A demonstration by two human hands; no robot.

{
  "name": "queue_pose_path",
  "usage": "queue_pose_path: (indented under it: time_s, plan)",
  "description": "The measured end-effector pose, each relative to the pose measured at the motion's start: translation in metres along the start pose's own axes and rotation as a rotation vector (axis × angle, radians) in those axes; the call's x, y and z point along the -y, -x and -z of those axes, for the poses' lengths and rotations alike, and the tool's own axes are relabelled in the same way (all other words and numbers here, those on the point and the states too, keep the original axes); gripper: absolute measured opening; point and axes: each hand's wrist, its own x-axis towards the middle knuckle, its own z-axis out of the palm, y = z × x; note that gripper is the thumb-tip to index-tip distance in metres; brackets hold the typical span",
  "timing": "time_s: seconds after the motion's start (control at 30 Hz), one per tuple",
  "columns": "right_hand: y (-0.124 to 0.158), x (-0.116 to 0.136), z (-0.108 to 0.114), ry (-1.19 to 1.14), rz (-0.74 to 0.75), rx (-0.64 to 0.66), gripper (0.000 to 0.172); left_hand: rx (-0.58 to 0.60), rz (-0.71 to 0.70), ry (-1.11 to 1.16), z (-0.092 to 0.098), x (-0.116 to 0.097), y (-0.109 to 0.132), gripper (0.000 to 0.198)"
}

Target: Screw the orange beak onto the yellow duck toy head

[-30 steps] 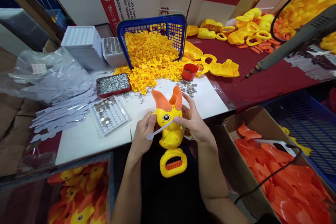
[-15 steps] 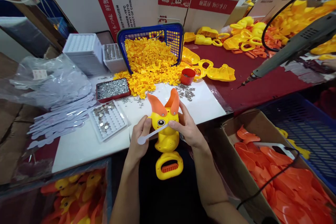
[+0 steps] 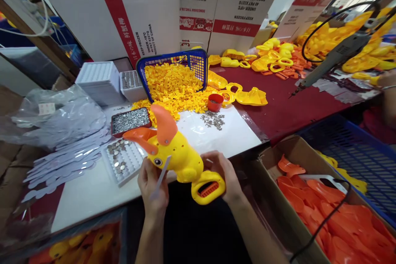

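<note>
A yellow animal-shaped toy (image 3: 185,159) with two orange ears and a ring-shaped handle is held tilted above the front edge of the table. My left hand (image 3: 153,183) grips its head end beside the eye. A thin whitish strip (image 3: 161,178) sticks out from the face across my left fingers. My right hand (image 3: 223,173) is behind the body and handle, its fingers curled against the toy and partly hidden by it.
On the table stand a blue basket (image 3: 202,66) of small yellow parts, a red cup (image 3: 215,102), a screw tray (image 3: 130,120) and a white disc tray (image 3: 119,173). A power driver (image 3: 334,55) hangs right, above a carton (image 3: 287,144) of orange parts. Another person's arm shows far right.
The toy has turned from upright to tilted, ears now toward the left and handle toward the right. My right hand has moved from its head toward the handle. The camera view has shifted.
</note>
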Motion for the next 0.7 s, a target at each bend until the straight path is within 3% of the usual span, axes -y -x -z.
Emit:
queue_pose_path:
  time_s: [0.1, 0.17, 0.3, 0.4, 0.47, 0.6, 0.7]
  plan:
    - [0.017, -0.019, 0.003, -0.248, 0.033, -0.357, 0.046, -0.004, -0.057, -0.038, -0.002, 0.001, 0.015, 0.049]
    - [0.024, -0.027, 0.006, -0.362, 0.016, -0.468, 0.047, 0.05, -0.094, -0.128, -0.001, 0.004, 0.026, 0.048]
    - [0.021, -0.022, 0.013, -0.426, -0.066, -0.48, 0.058, 0.218, -0.29, -0.407, 0.004, 0.006, 0.038, 0.048]
    - [0.016, -0.009, 0.01, -0.423, -0.062, -0.445, 0.058, 0.24, -0.474, -0.542, 0.008, 0.0, 0.037, 0.047]
    - [0.014, -0.002, 0.002, -0.426, -0.072, -0.456, 0.058, 0.24, -0.517, -0.577, 0.009, -0.004, 0.031, 0.047]
    - [0.011, 0.0, -0.019, -0.388, -0.111, -0.454, 0.061, 0.173, -0.343, -0.523, 0.007, -0.007, 0.011, 0.05]
    - [0.009, -0.006, -0.023, -0.338, -0.102, -0.435, 0.06, 0.213, -0.207, -0.426, 0.003, -0.004, -0.002, 0.053]
